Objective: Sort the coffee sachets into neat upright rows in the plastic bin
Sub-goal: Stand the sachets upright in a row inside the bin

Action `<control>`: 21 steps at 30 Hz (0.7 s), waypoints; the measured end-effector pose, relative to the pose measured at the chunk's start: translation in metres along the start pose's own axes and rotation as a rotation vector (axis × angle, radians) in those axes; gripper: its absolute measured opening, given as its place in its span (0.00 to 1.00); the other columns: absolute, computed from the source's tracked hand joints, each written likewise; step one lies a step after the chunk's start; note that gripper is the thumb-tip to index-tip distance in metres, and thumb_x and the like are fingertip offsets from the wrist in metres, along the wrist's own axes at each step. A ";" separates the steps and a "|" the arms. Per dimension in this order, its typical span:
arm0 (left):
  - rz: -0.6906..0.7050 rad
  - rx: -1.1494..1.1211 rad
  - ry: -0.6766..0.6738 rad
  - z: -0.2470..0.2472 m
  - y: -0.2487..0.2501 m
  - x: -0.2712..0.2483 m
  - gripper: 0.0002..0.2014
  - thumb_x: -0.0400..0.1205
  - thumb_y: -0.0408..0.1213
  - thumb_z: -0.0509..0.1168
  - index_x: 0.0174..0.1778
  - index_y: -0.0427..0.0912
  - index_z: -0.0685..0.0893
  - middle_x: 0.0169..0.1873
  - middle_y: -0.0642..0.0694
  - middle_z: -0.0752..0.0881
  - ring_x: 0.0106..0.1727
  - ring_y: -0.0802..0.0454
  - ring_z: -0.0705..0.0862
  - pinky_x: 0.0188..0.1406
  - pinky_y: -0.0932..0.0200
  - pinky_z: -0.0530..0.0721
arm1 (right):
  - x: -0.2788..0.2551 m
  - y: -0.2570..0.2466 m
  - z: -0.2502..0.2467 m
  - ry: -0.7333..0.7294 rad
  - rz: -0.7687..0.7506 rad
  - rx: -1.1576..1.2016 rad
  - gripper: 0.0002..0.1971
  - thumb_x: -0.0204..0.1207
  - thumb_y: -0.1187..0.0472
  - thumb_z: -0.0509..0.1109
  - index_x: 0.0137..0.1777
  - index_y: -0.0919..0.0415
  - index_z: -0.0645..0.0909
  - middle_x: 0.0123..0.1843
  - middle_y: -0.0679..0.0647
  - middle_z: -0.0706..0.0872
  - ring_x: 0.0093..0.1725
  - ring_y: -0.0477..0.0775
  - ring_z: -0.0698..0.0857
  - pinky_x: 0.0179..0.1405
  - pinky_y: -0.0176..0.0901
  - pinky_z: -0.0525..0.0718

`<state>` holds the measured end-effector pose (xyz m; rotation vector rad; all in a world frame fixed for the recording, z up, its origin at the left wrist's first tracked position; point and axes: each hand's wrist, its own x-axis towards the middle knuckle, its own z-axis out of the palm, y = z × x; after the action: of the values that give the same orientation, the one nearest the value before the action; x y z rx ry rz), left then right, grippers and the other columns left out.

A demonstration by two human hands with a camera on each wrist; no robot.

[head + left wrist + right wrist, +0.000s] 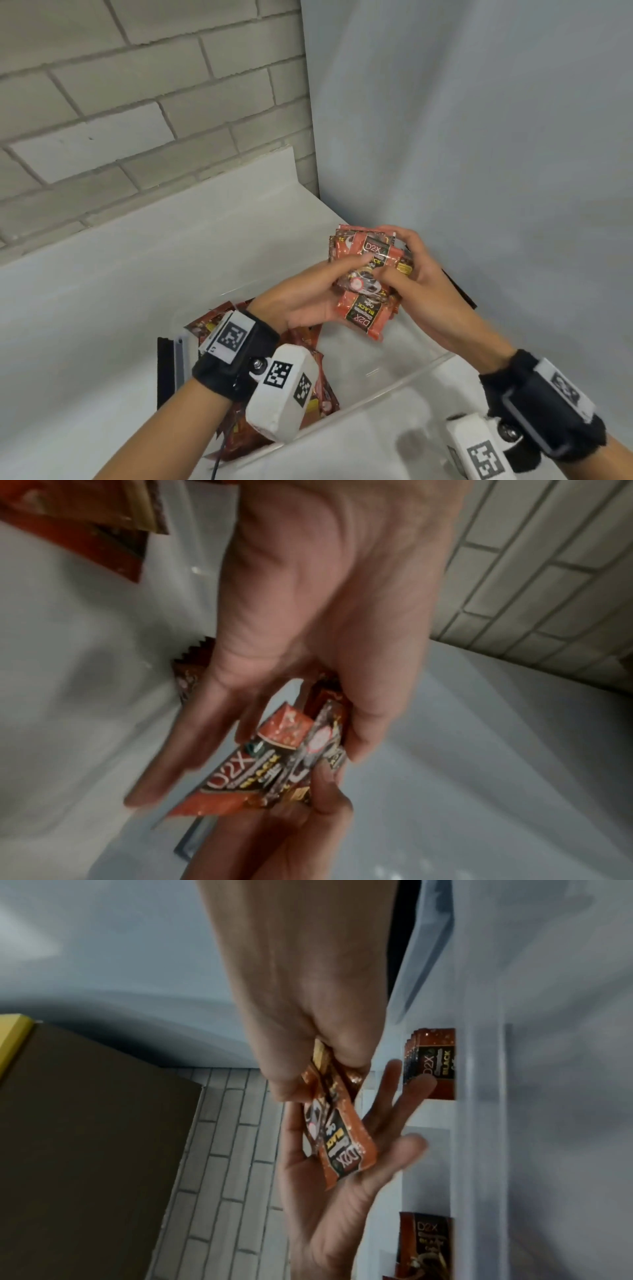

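I hold a stack of red and black coffee sachets (368,274) above the clear plastic bin (394,380). My left hand (342,277) supports the stack from below, thumb across the front sachet. My right hand (400,270) grips its right side, fingers curled over the far edge. In the left wrist view my left hand (253,739) pinches the sachets (274,767). In the right wrist view my right hand (329,1064) pinches the sachets (342,1145) over the left palm (342,1204). More sachets (318,394) lie loose in the bin's left part, partly hidden by my left wrist.
The bin sits on a white counter (102,308) in a corner between a brick wall (137,102) and a plain white panel (479,137). A black block (166,370) stands left of the bin. A brown box (85,1137) shows in the right wrist view.
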<state>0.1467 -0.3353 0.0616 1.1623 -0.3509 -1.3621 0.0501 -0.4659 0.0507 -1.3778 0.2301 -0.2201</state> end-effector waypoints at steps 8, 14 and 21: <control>0.132 -0.069 -0.064 -0.009 -0.008 -0.001 0.18 0.83 0.42 0.58 0.67 0.39 0.77 0.58 0.31 0.85 0.52 0.32 0.87 0.52 0.37 0.86 | 0.001 0.007 0.005 0.045 -0.065 -0.122 0.20 0.77 0.60 0.70 0.68 0.51 0.73 0.58 0.49 0.86 0.53 0.42 0.88 0.41 0.34 0.86; 0.254 -0.097 0.097 -0.025 -0.004 -0.005 0.16 0.77 0.27 0.67 0.61 0.37 0.80 0.56 0.33 0.87 0.50 0.40 0.89 0.50 0.46 0.89 | 0.007 0.016 -0.004 0.098 -0.049 -0.114 0.25 0.78 0.59 0.68 0.74 0.53 0.69 0.63 0.52 0.85 0.56 0.43 0.87 0.48 0.32 0.84; 0.389 -0.090 0.278 -0.028 -0.006 0.002 0.13 0.77 0.23 0.65 0.56 0.37 0.84 0.48 0.41 0.91 0.48 0.46 0.90 0.45 0.51 0.90 | 0.005 0.024 -0.004 0.068 -0.013 -0.116 0.27 0.70 0.58 0.73 0.71 0.55 0.73 0.58 0.51 0.89 0.57 0.48 0.89 0.56 0.40 0.87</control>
<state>0.1653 -0.3234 0.0434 1.1227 -0.2926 -0.8579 0.0542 -0.4669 0.0266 -1.4882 0.2948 -0.2682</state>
